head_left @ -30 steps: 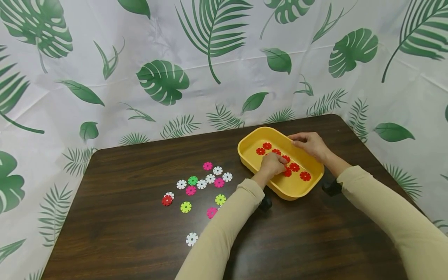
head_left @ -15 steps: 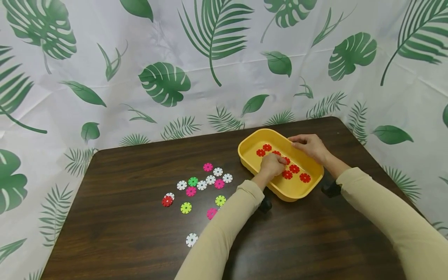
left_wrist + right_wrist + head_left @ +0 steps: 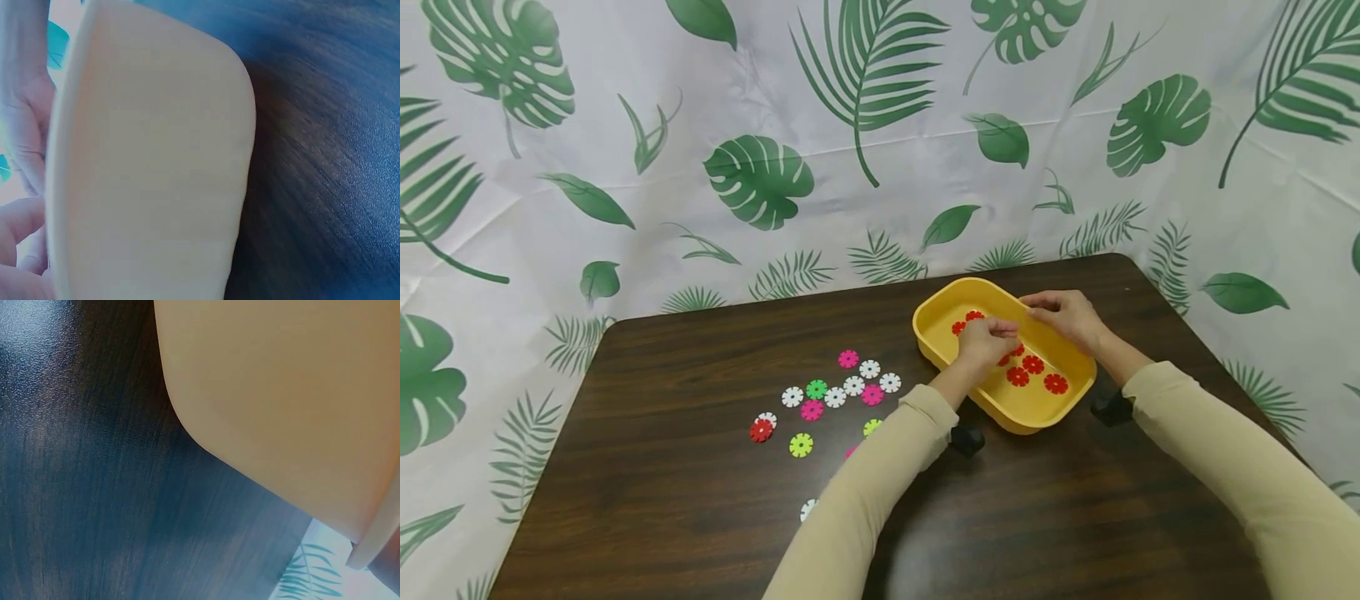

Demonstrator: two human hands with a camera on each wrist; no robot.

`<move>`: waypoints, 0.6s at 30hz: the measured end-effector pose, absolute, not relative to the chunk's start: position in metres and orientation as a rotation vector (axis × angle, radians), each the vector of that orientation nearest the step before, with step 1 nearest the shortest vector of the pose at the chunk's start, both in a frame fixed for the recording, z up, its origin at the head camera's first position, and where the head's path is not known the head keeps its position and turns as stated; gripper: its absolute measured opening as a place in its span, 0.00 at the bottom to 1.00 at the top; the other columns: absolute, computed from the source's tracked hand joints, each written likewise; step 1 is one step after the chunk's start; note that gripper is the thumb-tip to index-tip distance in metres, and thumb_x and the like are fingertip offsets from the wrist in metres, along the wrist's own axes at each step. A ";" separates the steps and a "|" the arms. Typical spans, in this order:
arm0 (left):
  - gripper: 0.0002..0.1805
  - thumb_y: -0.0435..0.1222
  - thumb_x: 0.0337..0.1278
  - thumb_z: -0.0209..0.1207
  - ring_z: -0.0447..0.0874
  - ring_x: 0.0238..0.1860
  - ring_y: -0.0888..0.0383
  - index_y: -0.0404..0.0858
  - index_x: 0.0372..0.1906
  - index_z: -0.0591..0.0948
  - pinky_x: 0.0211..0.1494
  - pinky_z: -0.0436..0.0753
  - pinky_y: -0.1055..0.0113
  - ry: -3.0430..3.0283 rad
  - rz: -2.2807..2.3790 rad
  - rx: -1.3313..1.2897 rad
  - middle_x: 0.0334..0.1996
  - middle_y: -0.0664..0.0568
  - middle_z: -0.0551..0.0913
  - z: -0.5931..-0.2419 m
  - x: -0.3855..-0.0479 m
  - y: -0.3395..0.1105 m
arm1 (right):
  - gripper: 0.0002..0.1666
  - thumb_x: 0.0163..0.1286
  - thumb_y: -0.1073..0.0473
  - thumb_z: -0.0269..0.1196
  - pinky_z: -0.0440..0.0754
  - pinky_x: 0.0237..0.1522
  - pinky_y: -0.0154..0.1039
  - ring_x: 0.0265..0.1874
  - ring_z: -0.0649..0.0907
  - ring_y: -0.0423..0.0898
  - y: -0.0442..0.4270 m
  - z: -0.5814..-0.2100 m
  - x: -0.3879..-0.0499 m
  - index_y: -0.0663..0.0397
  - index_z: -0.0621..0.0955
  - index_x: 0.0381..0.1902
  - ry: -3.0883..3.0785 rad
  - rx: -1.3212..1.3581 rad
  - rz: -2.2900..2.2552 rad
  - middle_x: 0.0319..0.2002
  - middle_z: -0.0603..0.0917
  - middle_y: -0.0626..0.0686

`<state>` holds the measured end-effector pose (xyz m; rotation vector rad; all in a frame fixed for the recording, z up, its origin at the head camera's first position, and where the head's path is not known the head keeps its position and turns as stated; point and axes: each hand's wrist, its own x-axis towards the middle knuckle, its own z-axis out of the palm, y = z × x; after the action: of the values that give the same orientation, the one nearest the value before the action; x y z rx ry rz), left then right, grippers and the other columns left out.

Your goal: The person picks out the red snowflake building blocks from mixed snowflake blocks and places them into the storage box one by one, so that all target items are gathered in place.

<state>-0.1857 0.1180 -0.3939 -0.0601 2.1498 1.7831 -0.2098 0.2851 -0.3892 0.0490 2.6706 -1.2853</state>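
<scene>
My left hand [image 3: 983, 343] is over the inside of a yellow plastic tub [image 3: 940, 333], above several red notched discs [image 3: 1033, 365] on its floor. Its fingers are bent and partly hidden, so I cannot tell whether a disc is between them. On the tub's far right side, my right hand [image 3: 1066, 317] grips the rim. In the left wrist view the tub's outer wall [image 3: 156, 156] fills the middle, with fingers [image 3: 22, 215] showing past the rim. The right wrist view shows mostly the tub's outer wall [image 3: 281, 394].
Left of the tub, loose notched discs lie on the dark wooden table [image 3: 662, 467]: several white ones [image 3: 853, 386], pink ones [image 3: 812, 410], a green one [image 3: 816, 389], yellow-green ones [image 3: 801, 445] and a red one [image 3: 761, 430]. A leaf-print cloth [image 3: 700, 100] hangs behind.
My left hand has lifted slightly from the tub floor and its fingers have shifted, uncovering another red disc beneath. My right hand stays at the rim.
</scene>
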 end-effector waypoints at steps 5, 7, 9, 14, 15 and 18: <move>0.10 0.28 0.53 0.63 0.83 0.33 0.59 0.35 0.42 0.84 0.46 0.82 0.69 2.072 1.876 -0.062 0.32 0.52 0.86 -0.388 -0.184 0.110 | 0.22 0.71 0.60 0.55 0.79 0.53 0.47 0.48 0.79 0.60 0.284 -0.391 -0.209 0.63 0.73 0.61 2.672 0.060 -1.285 0.55 0.76 0.67; 0.10 0.28 0.53 0.63 0.83 0.34 0.59 0.34 0.42 0.84 0.47 0.82 0.68 2.023 1.923 -0.066 0.34 0.51 0.86 -0.386 -0.184 0.104 | 0.22 0.71 0.60 0.55 0.78 0.53 0.46 0.48 0.79 0.59 0.284 -0.392 -0.209 0.62 0.73 0.61 2.671 0.069 -1.286 0.55 0.76 0.66; 0.11 0.28 0.52 0.63 0.83 0.34 0.59 0.35 0.43 0.84 0.48 0.82 0.67 1.971 1.963 -0.059 0.34 0.50 0.85 -0.383 -0.185 0.095 | 0.22 0.71 0.60 0.55 0.78 0.53 0.46 0.47 0.79 0.58 0.284 -0.393 -0.209 0.62 0.73 0.61 2.670 0.077 -1.285 0.55 0.76 0.65; 0.15 0.28 0.55 0.62 0.82 0.36 0.60 0.34 0.49 0.81 0.53 0.80 0.62 1.861 2.015 -0.029 0.39 0.48 0.84 -0.374 -0.185 0.062 | 0.22 0.71 0.60 0.55 0.79 0.53 0.45 0.47 0.79 0.58 0.284 -0.393 -0.210 0.61 0.73 0.61 2.665 0.099 -1.276 0.56 0.75 0.65; 0.16 0.28 0.55 0.62 0.82 0.37 0.60 0.34 0.50 0.81 0.53 0.80 0.62 1.838 2.029 -0.035 0.40 0.47 0.84 -0.373 -0.184 0.055 | 0.22 0.71 0.60 0.55 0.79 0.53 0.45 0.48 0.79 0.58 0.284 -0.393 -0.210 0.61 0.73 0.61 2.663 0.106 -1.277 0.56 0.75 0.65; 0.17 0.28 0.56 0.61 0.82 0.39 0.60 0.34 0.52 0.80 0.54 0.80 0.64 1.777 2.068 -0.071 0.44 0.46 0.83 -0.371 -0.182 0.034 | 0.22 0.71 0.60 0.55 0.79 0.53 0.46 0.48 0.78 0.58 0.284 -0.393 -0.209 0.61 0.73 0.61 2.662 0.117 -1.281 0.56 0.75 0.65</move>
<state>-0.1822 0.0344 -0.3714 -0.0713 1.7770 2.0677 -0.2094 0.2842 -0.3926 0.1167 2.6622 -1.2806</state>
